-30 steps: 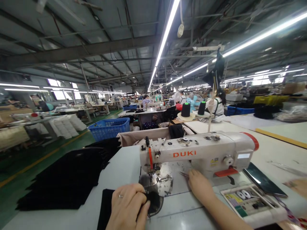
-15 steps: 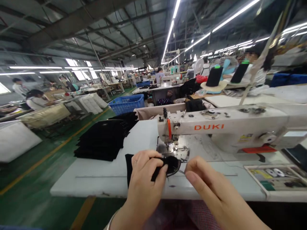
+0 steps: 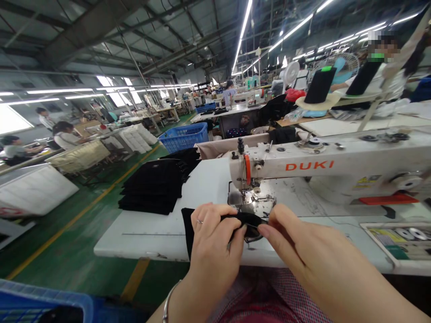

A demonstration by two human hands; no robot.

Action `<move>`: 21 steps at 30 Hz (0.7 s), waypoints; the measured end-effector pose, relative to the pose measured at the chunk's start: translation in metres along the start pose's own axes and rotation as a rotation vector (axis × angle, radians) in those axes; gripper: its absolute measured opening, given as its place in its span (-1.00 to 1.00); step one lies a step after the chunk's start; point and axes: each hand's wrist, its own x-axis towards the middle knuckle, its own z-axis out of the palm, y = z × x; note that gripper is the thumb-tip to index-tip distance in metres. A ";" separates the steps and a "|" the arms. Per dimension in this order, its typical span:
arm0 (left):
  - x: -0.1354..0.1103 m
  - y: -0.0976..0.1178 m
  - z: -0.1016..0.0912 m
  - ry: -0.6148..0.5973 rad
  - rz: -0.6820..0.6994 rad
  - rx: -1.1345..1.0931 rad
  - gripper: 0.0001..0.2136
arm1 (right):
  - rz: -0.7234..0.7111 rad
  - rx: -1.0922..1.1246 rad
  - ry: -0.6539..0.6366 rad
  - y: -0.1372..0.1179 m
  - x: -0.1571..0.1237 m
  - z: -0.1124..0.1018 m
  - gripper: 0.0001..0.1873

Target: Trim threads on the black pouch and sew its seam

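Note:
My left hand (image 3: 215,237) is closed on a black fabric piece (image 3: 188,229), its thumb and fingers pinching the cloth in front of the sewing machine's needle area. The piece has a curved edge that stands open like a loop towards the right. My right hand (image 3: 296,237) has thumb and forefinger pinched at that right edge; whether a small thin tool is also between them is hidden. Just behind both hands are the presser foot and metal plate (image 3: 257,199) of the white sewing machine (image 3: 343,163), and the cloth lies in front of them.
A stack of black fabric pieces (image 3: 151,186) lies on the left of the white table (image 3: 141,242). At right sits a tray (image 3: 397,264) with bobbins. Black thread cones (image 3: 319,85) stand behind the machine. Blue baskets (image 3: 183,137) are beyond the table and at lower left (image 3: 43,294).
My right hand has come in to the left and now meets the fabric's edge, which is opened into a loop. The view has shifted slightly left and down.

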 end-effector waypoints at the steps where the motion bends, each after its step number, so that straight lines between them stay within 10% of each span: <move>1: 0.000 0.000 0.000 0.000 0.004 0.002 -0.89 | -0.008 -0.034 0.005 0.001 0.000 0.001 -0.66; 21: -0.003 0.000 0.002 0.008 0.077 0.033 -0.87 | 0.126 0.091 -0.088 0.001 0.002 0.004 -0.81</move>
